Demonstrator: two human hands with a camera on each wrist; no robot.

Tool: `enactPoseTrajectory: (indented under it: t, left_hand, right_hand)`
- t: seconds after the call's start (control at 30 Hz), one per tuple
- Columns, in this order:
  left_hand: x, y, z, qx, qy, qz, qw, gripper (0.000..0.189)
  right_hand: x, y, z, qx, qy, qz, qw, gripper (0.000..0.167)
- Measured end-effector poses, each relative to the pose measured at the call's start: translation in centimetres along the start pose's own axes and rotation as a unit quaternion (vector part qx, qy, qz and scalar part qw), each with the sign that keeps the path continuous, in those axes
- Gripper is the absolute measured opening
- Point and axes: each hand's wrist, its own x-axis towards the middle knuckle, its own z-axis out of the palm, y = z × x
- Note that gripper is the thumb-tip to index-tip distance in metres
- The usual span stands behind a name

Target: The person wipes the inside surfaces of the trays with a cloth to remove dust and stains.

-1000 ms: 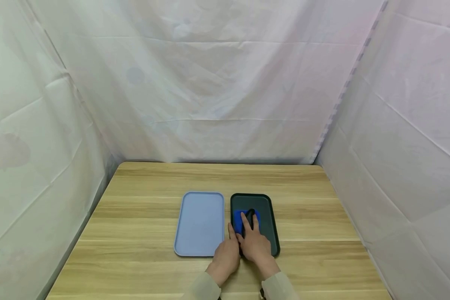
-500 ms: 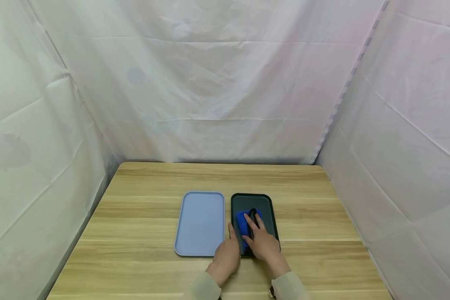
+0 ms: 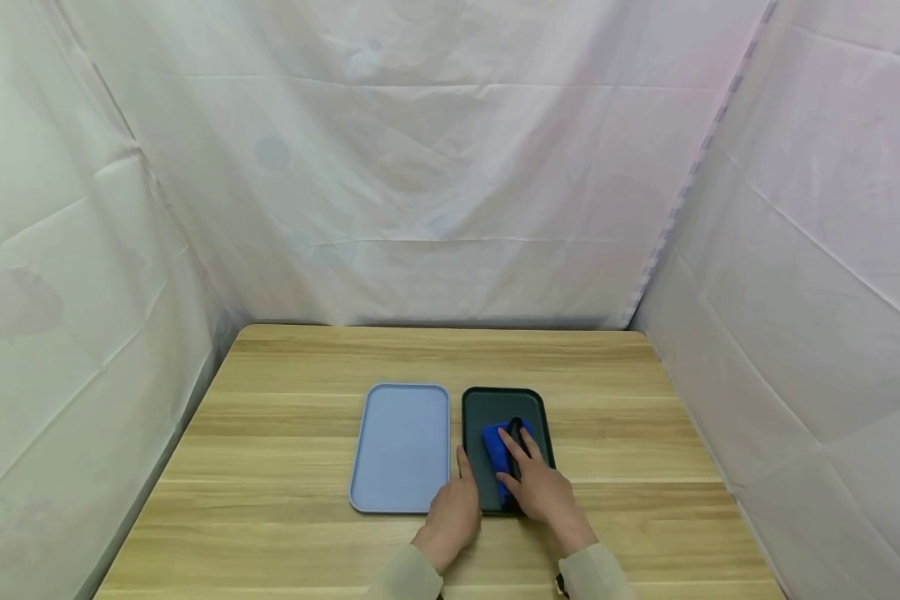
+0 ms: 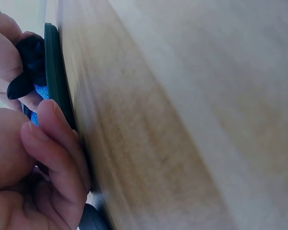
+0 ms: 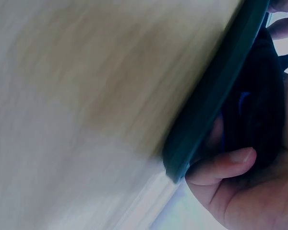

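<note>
In the head view, a blue cleaning pad with a black handle [image 3: 495,448] lies flat on the dark green tray [image 3: 487,405]. My right hand [image 3: 546,493] grips it from above, fingers spread across the handle. From the right wrist, my thumb shows curled beside the black handle [image 5: 264,110], close to the tray's edge [image 5: 213,91]. My left hand [image 3: 453,515] holds the tray's near left corner, its index finger straight along the left rim. Other fingers [image 4: 62,163] are bent against the tray's side in the left wrist view. The pad's underside is hidden.
A light blue tray [image 3: 401,450] lies just left of the green one, with a narrow gap between them. Both sit on a wooden table [image 3: 270,467]. White cloth sheets [image 3: 420,167] hang at the back and both sides.
My right hand has slid the blue pad rightward across the dark green tray, towards its right rim. My left hand and both trays have stayed nearly still.
</note>
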Motion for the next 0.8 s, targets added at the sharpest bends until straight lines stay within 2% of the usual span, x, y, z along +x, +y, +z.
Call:
enactPoseTrajectory:
  t: [0.23,0.4,0.8]
  left_hand:
    - [-0.1,0.0,-0.1,-0.01,-0.002,-0.003,0.9999,0.093]
    - [-0.1,0.1,0.0,-0.008,0.006,0.001,0.9999,0.094]
    - [0.0,0.0,0.0,-0.016,0.002,-0.004,0.9999,0.093]
  right_hand:
    - [-0.1,0.6,-0.8,-0.014,-0.009,-0.002,0.9999,0.074]
    - [-0.4,0.8,-1.5,-0.012,-0.015,-0.007,0.9998,0.074]
    - [-0.4,1.6,-2.2,-0.002,-0.022,-0.019,0.9996,0.075]
